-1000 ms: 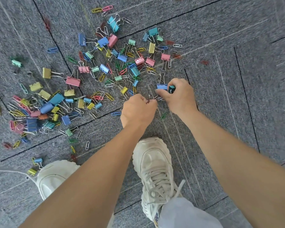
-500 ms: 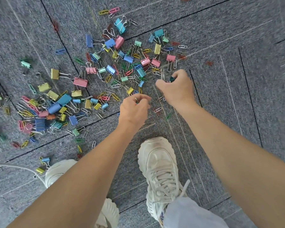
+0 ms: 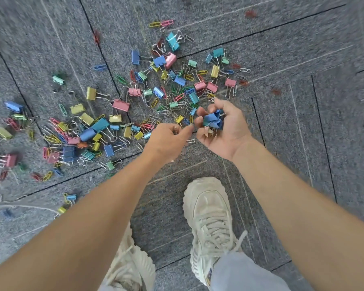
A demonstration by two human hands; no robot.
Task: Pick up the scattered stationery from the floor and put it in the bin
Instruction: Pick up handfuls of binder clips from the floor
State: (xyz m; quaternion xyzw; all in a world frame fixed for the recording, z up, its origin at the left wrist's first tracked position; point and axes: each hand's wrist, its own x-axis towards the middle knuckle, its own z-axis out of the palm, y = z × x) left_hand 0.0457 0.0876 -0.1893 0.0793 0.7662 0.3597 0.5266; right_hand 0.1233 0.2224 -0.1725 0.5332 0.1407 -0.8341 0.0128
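Several coloured binder clips and paper clips [image 3: 147, 95] lie scattered over the grey carpet, thickest at the centre and left. My right hand [image 3: 223, 131] is turned palm up above the floor and cups a small bunch of clips, with blue binder clips [image 3: 212, 120] on top. My left hand [image 3: 168, 141] is beside it, fingertips pinched on a small clip and touching the right hand's fingers. No bin is in view.
My two white sneakers [image 3: 210, 223] stand on the carpet [image 3: 303, 122] just below the hands, the left shoe [image 3: 130, 267] partly hidden by my left forearm. A white cord [image 3: 25, 206] runs along the floor at lower left. Bare carpet lies to the right.
My right hand has lifted off the floor and rolled palm up with gathered clips in it. My left hand has risen from the floor and moved to the right hand.
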